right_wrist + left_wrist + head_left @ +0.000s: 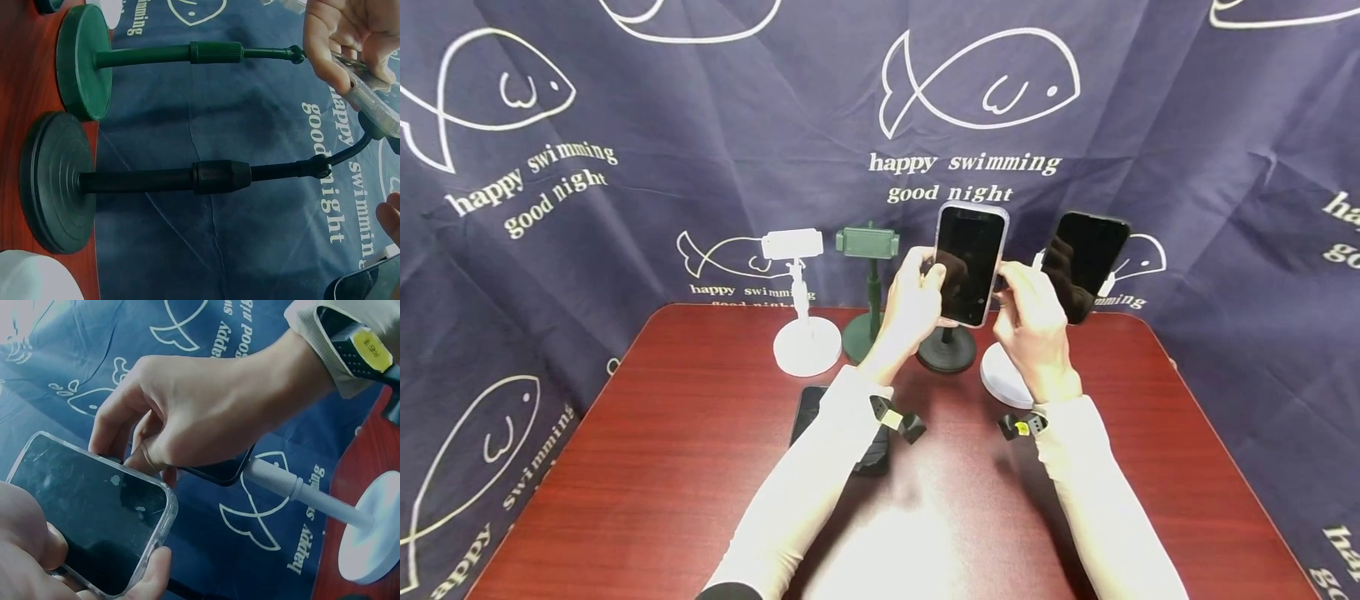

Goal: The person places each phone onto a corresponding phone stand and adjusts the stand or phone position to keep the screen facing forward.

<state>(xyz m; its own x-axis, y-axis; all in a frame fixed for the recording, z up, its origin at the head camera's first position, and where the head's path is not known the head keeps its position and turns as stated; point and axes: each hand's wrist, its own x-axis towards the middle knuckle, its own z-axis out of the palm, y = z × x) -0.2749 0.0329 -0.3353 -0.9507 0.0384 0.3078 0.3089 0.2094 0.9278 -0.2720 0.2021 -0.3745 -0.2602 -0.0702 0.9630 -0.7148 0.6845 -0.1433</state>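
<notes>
A smartphone in a clear case [977,250] stands upright at the top of a black phone stand [222,177]. My left hand [913,296] grips the phone by its left side and lower edge, the thumb over the screen. At its right edge my right hand [1033,321] has curled fingers, pinching a small black part that looks like the stand's clamp [111,459]. Most of that clamp is hidden behind the phone and the fingers. In the right wrist view, the stand's bent neck reaches up behind the phone.
On the right, a white stand [1002,379] holds another black phone [1093,250]. A white stand [807,346] and a green stand [868,242] have bare clamps. Beneath my left forearm lies a dark phone-like slab [807,408] on the red table [685,433]. A printed cloth hangs behind.
</notes>
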